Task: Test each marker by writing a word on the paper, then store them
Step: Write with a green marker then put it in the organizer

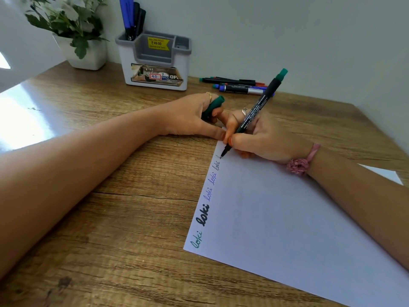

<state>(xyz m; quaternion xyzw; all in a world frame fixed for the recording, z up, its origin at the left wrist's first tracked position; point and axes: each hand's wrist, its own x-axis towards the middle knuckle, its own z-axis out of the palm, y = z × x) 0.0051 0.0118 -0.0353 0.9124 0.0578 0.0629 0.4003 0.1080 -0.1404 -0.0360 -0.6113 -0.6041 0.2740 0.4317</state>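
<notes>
A white sheet of paper lies on the wooden desk, with the word "loki" written several times along its left edge. My right hand grips a black marker with a green end, its tip touching the paper's top left corner. My left hand holds the marker's green cap in curled fingers while its thumb presses the paper's corner. Several more markers lie on the desk behind my hands. A grey and white pen holder stands at the back with several pens in its left slot.
A white pot with a green plant stands at the back left beside the holder. A pale wall closes the desk's back and right sides. Bright glare falls on the desk's left part.
</notes>
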